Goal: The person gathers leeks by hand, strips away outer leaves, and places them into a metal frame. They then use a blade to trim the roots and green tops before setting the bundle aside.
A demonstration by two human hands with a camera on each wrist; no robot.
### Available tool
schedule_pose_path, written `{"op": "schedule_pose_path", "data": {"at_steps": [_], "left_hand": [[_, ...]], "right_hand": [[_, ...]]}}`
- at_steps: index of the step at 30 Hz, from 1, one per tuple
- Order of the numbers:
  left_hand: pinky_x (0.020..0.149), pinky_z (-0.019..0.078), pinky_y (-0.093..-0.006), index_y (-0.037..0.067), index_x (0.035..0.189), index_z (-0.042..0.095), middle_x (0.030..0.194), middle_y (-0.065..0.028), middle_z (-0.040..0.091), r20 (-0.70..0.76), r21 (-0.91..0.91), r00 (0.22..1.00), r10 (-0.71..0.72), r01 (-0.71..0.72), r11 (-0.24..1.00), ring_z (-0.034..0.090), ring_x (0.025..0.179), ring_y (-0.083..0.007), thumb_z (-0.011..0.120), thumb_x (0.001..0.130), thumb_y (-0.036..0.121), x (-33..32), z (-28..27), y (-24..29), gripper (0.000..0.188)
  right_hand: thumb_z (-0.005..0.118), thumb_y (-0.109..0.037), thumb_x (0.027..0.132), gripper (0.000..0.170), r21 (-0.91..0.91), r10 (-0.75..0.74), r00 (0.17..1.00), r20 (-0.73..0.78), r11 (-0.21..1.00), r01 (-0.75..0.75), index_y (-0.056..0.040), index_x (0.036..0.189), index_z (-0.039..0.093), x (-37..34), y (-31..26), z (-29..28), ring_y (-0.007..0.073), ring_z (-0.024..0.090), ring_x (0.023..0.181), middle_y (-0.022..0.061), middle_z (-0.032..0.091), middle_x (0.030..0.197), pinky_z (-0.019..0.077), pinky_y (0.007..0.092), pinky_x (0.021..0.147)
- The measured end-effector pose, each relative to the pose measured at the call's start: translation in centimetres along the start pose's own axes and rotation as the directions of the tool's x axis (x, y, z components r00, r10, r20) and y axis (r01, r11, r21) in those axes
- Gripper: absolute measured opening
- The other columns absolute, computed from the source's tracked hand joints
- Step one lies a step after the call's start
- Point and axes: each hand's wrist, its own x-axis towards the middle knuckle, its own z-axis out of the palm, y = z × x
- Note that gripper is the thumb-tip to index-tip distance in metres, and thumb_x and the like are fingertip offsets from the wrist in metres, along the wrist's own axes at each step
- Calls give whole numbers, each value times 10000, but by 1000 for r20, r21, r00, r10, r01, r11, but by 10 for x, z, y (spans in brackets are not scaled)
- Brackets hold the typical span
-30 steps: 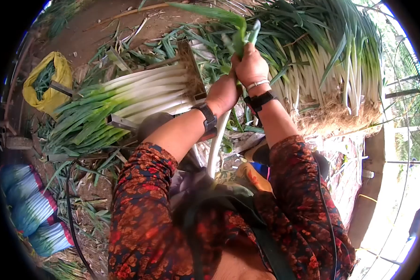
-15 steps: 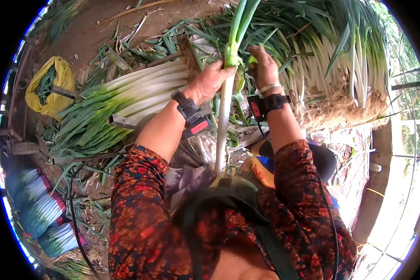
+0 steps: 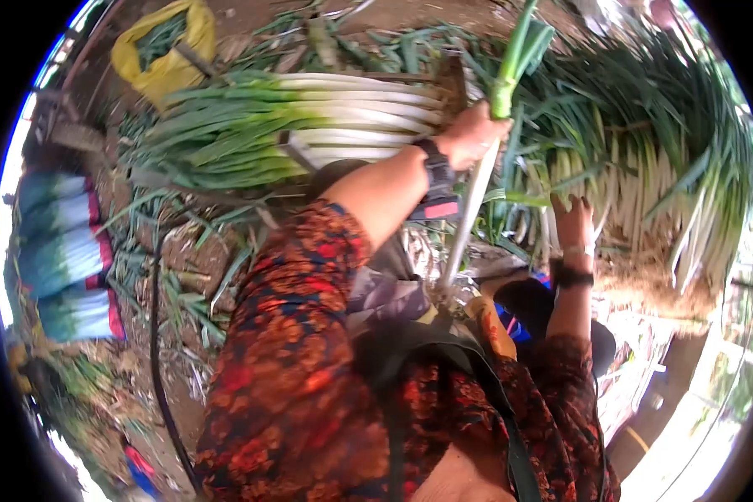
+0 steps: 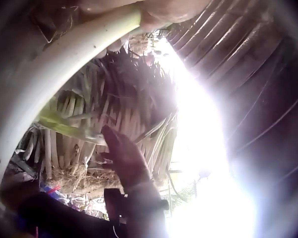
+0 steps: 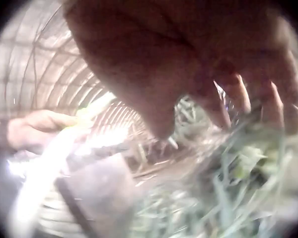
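Head view: a leek (image 3: pixel 478 191) stands tilted, leaves toward half past twelve, gripped by the left hand (image 3: pixel 471 136); its bottom end is hard to make out at the lap. At four o'clock from that grip, the right hand (image 3: pixel 572 224) has parted fingers; whether they touch the blurred leaf strip (image 3: pixel 527 199) is unclear. Toward ten o'clock, other leeks (image 3: pixel 364 111) lie between metal posts (image 3: pixel 294 152); beyond, a yellow sack (image 3: pixel 151 82), cut off at the top, contains dark green leaves (image 3: pixel 161 42).

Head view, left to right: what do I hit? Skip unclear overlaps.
Blue-and-red bundles → laid-out row of leeks → left hand → right hand.
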Motion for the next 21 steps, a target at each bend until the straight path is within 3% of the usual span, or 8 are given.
{"op": "schedule_pose_path", "data": {"at_steps": [4,6,10,12,13,14,18,21], "left_hand": [[590,542,-311,31,1055,450,861,-69,550,-228,-144,958,173,-209,967,574,672,-169,605,913,115,6,-3,13,227],[592,552,-328,34,1069,438,860,-80,548,-351,-135,910,222,-283,949,580,671,-183,599,915,108,6,-14,37,235],[754,589,-410,28,1074,477,991,-142,577,-298,-220,878,375,-445,868,645,844,-253,614,914,124,-44,-72,95,232],[819,582,-413,13,1097,534,998,-130,628,-243,-188,844,478,-524,830,657,906,-252,720,845,214,-68,-119,114,372],[821,536,-419,58,1008,615,1008,-117,673,-196,406,667,719,-612,679,656,931,-253,639,888,223,-96,-135,126,206],[878,538,-390,58,1131,570,1101,-122,638,-265,-62,823,502,-534,843,644,991,-229,601,944,246,-111,-157,141,267],[861,562,-395,24,1186,549,1049,-107,634,-480,84,761,436,-455,887,633,953,-225,709,855,355,-170,-252,136,495],[770,548,-372,30,1112,606,1081,-117,626,-672,312,740,36,239,920,639,924,-215,616,895,458,-184,-295,90,479]], "right_hand": [[644,-305,904,443,697,-157,854,497,659,-284,-43,1252,560,-52,-101,-38,354,620,1019,206,616,1138,499,397,856],[658,-206,893,395,911,-200,974,105,412,-14,-34,1233,551,-75,-132,-5,341,624,983,206,629,1064,499,385,814],[625,-134,901,364,678,-274,961,40,714,175,-30,1237,530,-50,-157,-21,355,623,913,206,622,1038,503,418,766],[639,-189,896,382,739,-314,949,-30,632,233,-92,1255,552,-30,-190,-45,385,613,904,201,617,1029,509,436,762],[647,-195,889,380,728,-326,942,-76,628,276,-113,1250,563,-20,-209,-53,383,614,897,193,619,1024,511,435,757],[655,-200,881,379,714,-340,933,-120,623,320,-134,1246,574,-11,-227,-57,381,614,889,185,621,1018,513,434,753],[650,-249,866,365,624,-489,838,-243,582,521,-190,1223,602,22,-291,-36,357,603,901,141,623,986,495,437,814],[570,-279,883,334,315,-523,848,-83,794,520,-255,1215,603,35,-309,7,328,580,1006,97,619,1057,438,489,897]]}}
